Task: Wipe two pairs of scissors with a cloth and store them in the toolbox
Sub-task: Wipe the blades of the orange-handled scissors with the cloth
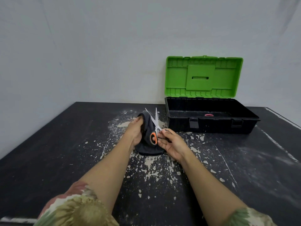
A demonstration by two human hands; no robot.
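Where black table flakes pale below grey wall: left hand gripping cloth; right hand pinching scissors; toolbox open.

Wall: plain, pale grey-white, unmarked; it fills the upper half of the view from 9 o'clock across 12 to 3 o'clock.
Corner: a faint slanting crease runs down at 10 o'clock, another at the far 2 o'clock edge.
Table: black top, set against the wall, spreading from 9 o'clock through 6 to 3 o'clock.
Table surface: paint worn off in pale chipped patches, thickest at the centre and toward 6 o'clock; long pale scratches run at 4 o'clock.
Table edge: a light strip shows along the right rim at 3 o'clock.
Light: soft, even, with no hard shadows.
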